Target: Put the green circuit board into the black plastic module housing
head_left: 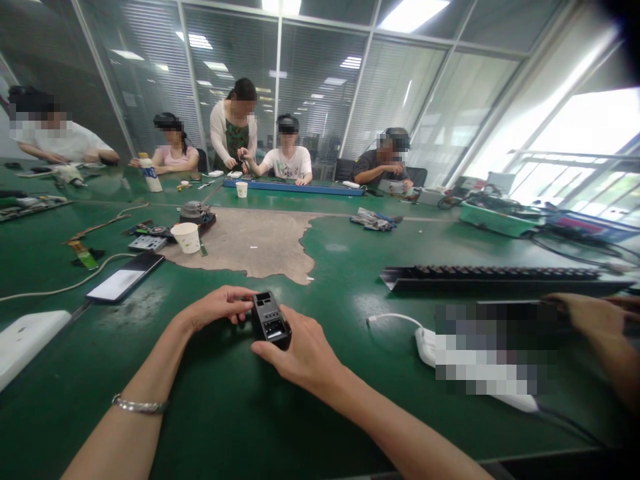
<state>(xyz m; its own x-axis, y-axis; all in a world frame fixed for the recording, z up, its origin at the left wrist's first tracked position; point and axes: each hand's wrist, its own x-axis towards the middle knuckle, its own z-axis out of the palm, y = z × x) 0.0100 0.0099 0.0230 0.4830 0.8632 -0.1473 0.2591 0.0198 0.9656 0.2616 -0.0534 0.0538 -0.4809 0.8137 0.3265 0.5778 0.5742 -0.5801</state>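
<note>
A small black box-shaped housing (271, 317) is tilted just above or on the green table in front of me; whether it touches the top I cannot tell. Its upper face has a slot at the far end, a row of small holes and a square opening at the near end. My right hand (303, 340) grips it from the right, thumb at the near end. At its far left edge, the bent fingers of my left hand (225, 308) close on the housing. The fingertips on its far side are partly hidden.
A phone (125, 277) and white power strip (30, 343) lie left. A paper cup (186, 238) stands by loose electronic parts. Right are a black channel (500, 277), another power strip (500, 387) and a co-worker's hand (595, 317). Other people sit across the green table (340, 260).
</note>
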